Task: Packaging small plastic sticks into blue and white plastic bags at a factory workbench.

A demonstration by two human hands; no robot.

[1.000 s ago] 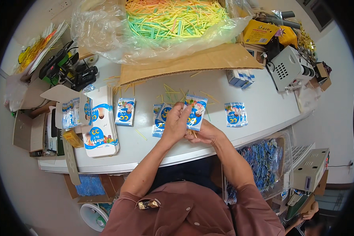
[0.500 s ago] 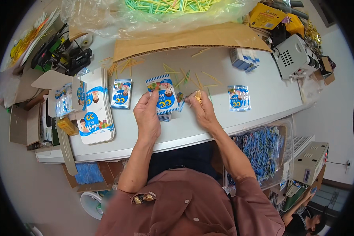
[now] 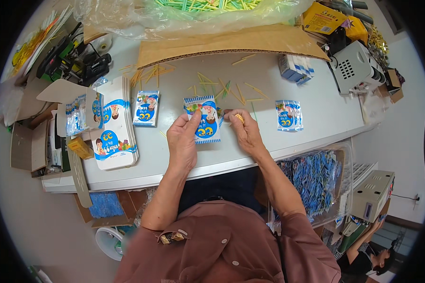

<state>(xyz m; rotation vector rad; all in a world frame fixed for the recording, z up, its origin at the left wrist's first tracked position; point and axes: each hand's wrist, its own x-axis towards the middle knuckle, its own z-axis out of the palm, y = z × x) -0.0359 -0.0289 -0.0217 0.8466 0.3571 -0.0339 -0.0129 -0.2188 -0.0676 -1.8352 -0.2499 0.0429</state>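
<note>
My left hand [image 3: 182, 139] grips a blue and white printed packet [image 3: 207, 125] by its left side, thumb on top. My right hand [image 3: 249, 137] is closed around a bundle of thin yellow sticks [image 3: 240, 117], their ends showing above the fingers. Its fingertips meet the edge of another packet [image 3: 220, 119], mostly hidden behind the front one. Similar packets lie flat to the left [image 3: 146, 109] and to the right [image 3: 289, 115] of my hands. Loose yellow and green sticks [image 3: 226, 89] are scattered just beyond the held packet.
A clear bag of coloured sticks [image 3: 208, 5] stands behind a cardboard flap [image 3: 231, 47]. Flat printed cartons [image 3: 113, 158] and an opened box of packets [image 3: 75, 113] are at left. Small boxes [image 3: 295, 70] stand far right. A plastic tub [image 3: 311, 181] of blue packets sits below. Another person works lower right.
The held packet has shifted right and slightly toward me with my left hand. A packet edge that showed beneath it is now covered. My right hand still holds the sticks.
</note>
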